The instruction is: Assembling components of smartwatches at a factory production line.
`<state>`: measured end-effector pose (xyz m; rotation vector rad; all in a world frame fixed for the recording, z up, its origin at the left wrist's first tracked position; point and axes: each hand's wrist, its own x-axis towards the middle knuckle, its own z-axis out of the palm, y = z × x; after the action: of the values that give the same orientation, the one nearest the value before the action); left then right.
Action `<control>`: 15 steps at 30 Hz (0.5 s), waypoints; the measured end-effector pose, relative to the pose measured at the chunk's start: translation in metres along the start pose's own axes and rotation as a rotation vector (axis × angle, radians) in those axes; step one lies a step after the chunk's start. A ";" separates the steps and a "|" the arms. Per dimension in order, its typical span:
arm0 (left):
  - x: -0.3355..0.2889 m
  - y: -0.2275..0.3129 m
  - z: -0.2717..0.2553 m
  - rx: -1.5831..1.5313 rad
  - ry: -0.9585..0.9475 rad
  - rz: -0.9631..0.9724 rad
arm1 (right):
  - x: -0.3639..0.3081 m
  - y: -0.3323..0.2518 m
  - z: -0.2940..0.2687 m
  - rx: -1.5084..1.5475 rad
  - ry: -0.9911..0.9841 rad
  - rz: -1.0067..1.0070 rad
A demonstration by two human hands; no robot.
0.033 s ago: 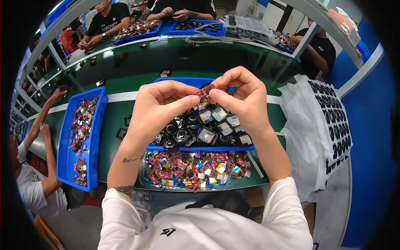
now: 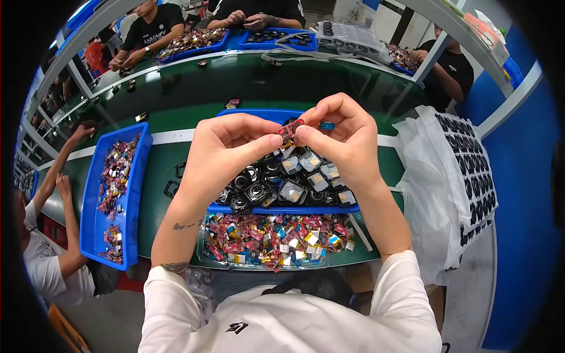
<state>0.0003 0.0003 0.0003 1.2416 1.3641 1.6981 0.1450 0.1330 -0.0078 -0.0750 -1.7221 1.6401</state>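
Note:
Between my two hands is a small red circuit board, held above a blue tray. My left hand pinches its left end with thumb and finger. The right end is gripped by the thumb and finger of my right hand. A small blue piece shows by the right fingers; whether it is joined to the board I cannot tell. Below my hands, the blue tray holds several black square housings, some with clear covers. Nearest me, a clear tray is heaped with red circuit boards bearing white, yellow and blue pieces.
A long blue tray of boards stands at left, beside a co-worker's arms. At right are stacked sheets of black parts with white wrapping. Across the green belt, co-workers sit by more trays. A metal frame rail crosses overhead.

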 end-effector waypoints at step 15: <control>0.006 -0.011 -0.004 0.231 0.026 0.232 | -0.002 -0.003 0.009 -0.215 -0.021 -0.088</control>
<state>-0.0064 0.0069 -0.0087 1.5643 1.5140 1.7525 0.1435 0.1237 -0.0050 -0.0832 -1.8854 1.3927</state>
